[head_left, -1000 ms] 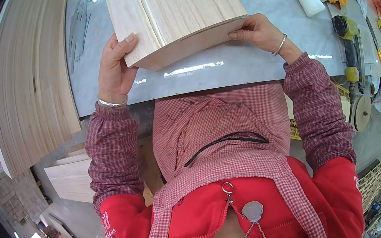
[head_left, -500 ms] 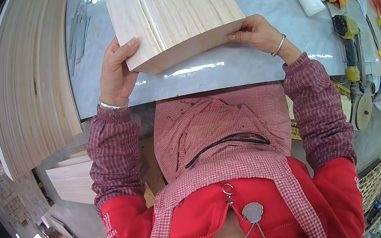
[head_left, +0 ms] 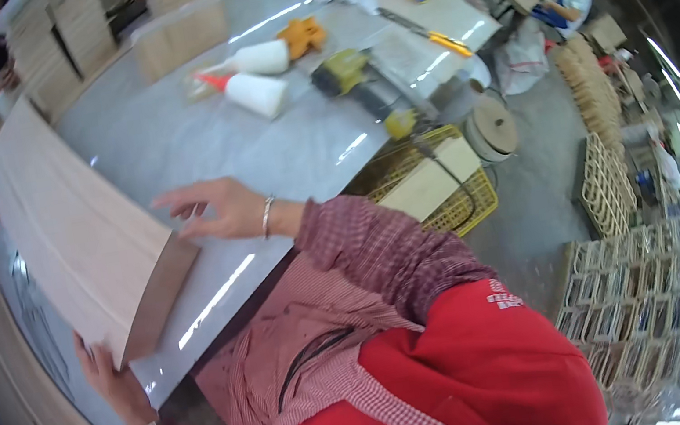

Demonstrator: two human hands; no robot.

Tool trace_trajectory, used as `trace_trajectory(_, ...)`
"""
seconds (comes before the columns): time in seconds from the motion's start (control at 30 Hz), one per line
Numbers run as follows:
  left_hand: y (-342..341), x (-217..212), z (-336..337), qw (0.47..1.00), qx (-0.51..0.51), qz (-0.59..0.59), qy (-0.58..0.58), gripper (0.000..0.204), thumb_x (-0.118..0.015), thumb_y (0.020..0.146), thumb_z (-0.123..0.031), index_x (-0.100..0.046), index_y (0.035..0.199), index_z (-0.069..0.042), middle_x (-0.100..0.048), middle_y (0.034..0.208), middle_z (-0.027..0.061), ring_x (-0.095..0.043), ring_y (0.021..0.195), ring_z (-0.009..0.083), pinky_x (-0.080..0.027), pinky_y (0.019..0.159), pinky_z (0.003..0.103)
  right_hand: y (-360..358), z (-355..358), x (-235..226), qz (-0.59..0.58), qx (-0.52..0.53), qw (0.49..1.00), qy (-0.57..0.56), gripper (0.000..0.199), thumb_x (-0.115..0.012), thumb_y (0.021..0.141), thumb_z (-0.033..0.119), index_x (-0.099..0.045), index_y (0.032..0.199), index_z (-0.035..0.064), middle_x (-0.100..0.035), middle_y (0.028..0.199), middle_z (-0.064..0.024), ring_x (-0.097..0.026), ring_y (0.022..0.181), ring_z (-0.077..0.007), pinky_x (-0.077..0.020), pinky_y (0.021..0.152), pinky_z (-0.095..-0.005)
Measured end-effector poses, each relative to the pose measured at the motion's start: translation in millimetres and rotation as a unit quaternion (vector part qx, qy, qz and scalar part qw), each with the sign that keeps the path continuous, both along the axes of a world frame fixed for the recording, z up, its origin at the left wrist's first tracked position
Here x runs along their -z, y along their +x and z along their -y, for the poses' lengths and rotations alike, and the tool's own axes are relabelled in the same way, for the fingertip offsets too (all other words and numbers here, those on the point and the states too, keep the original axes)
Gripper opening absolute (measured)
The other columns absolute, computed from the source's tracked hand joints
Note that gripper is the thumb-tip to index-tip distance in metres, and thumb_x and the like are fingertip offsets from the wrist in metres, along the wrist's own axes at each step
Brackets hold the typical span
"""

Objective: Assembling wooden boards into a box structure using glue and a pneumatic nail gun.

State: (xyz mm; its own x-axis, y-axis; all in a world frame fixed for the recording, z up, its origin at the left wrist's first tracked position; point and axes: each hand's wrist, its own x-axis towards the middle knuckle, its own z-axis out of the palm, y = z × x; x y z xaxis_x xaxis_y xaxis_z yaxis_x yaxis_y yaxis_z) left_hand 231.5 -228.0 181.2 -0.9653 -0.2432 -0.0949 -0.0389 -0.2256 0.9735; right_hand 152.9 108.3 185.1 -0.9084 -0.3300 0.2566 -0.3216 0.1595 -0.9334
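Two hands steady a stack of thin wooden boards [head_left: 78, 245] on the grey table [head_left: 169, 142] — my left hand [head_left: 109, 382] cups its near corner, my right hand [head_left: 211, 211] lies spread beside its end; stiff, heavyish, best gripped at the corners.

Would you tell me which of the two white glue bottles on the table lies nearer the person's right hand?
The red-capped bottle lies nearer the right hand; the other white bottle lies beyond it, beside the orange object.
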Motion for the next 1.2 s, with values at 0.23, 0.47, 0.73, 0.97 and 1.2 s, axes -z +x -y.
trace_trajectory(0.23, 29, -5, -15, 0.954, 0.032, -0.124, -0.271, 0.044, -0.05, 0.095, -0.014, -0.042, 0.136, -0.001, -0.049, 0.135, 0.0125, -0.05, 0.118, 0.0209, -0.039, 0.098, 0.029, -1, 17, 1, -0.106, -0.016, 0.994, 0.02, 0.034, -0.067, 0.075, 0.008, -0.069, 0.109, 0.0147, -0.069, 0.094, -0.0014, -0.06, 0.078, -0.0156, -0.0458, 0.072, -0.0256)
trace_trajectory(0.47, 32, 7, -14, 0.933, 0.048, -0.163, -0.317, 0.039, -0.049, 0.095, -0.005, -0.045, 0.133, 0.002, -0.048, 0.136, 0.0164, -0.048, 0.121, 0.0244, -0.034, 0.103, 0.032, 6, 20, -3, -0.025, 0.02, 0.999, -0.028, 0.027, -0.067, 0.073, 0.003, -0.073, 0.098, 0.0128, -0.07, 0.085, -0.0015, -0.059, 0.069, -0.0134, -0.045, 0.068, -0.0228)
trace_trajectory(0.73, 31, 11, -3, 0.924, 0.051, -0.158, -0.345, 0.038, -0.049, 0.094, -0.004, -0.046, 0.132, 0.002, -0.049, 0.134, 0.0163, -0.049, 0.121, 0.0247, -0.035, 0.103, 0.031, 4, 24, -6, 0.009, 0.008, 0.997, -0.079, 0.028, -0.067, 0.072, -0.001, -0.074, 0.095, 0.013, -0.071, 0.083, -0.0018, -0.059, 0.066, -0.011, -0.0443, 0.065, -0.0211)
trace_trajectory(0.97, 36, 13, -4, 0.916, 0.039, -0.177, -0.359, 0.036, -0.05, 0.093, -0.003, -0.05, 0.13, 0.0, -0.053, 0.131, 0.0134, -0.053, 0.111, 0.0217, -0.039, 0.097, 0.029, 11, 20, -8, -0.006, 0.005, 0.998, -0.069, 0.028, -0.067, 0.071, -0.002, -0.074, 0.095, 0.0127, -0.071, 0.084, -0.0016, -0.061, 0.067, -0.0101, -0.0457, 0.066, -0.0201)
trace_trajectory(1.2, 35, 13, 1, 0.931, 0.038, -0.127, -0.339, 0.036, -0.051, 0.094, -0.004, -0.052, 0.129, -0.003, -0.054, 0.129, 0.011, -0.055, 0.102, 0.0182, -0.041, 0.091, 0.026, 7, 24, 4, -0.024, 0.017, 0.996, -0.083, 0.028, -0.067, 0.072, -0.002, -0.074, 0.095, 0.0127, -0.071, 0.083, -0.0015, -0.061, 0.067, -0.0107, -0.0459, 0.066, -0.0204)
